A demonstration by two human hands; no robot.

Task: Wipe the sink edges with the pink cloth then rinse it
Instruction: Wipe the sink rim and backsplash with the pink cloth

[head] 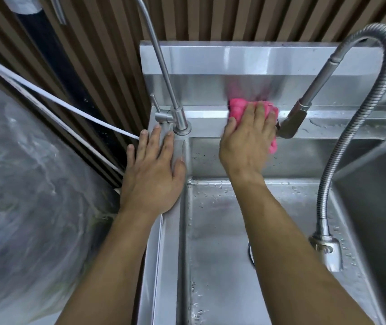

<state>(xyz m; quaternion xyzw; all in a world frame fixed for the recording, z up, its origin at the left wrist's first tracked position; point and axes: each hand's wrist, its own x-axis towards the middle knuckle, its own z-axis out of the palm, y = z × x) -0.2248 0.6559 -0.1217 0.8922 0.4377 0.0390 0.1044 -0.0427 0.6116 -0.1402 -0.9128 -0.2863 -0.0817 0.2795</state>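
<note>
At the back ledge: right hand (246, 139) presses the pink cloth (237, 109) flat under spread fingers, wiping the sink (210, 231) edge.
Left rim: left hand (153, 170) lies open-palmed, holding nothing, likely as a brace.
Rinse: not yet done.

I count one pink cloth (238, 109), bunched on the back ledge of the sink (210, 124). Two hands: my left hand (153, 170) flat on the sink's left rim, my right hand (248, 139) on the cloth. Two taps rise from that sink: one slim gooseneck tap (163, 73) at its back left corner, one spray tap (290, 124) on a coiled metal hose (342, 146) to the cloth's right. Two basins (the right one only partly in view). Two white cords (53, 99) run left of the sink.
</note>
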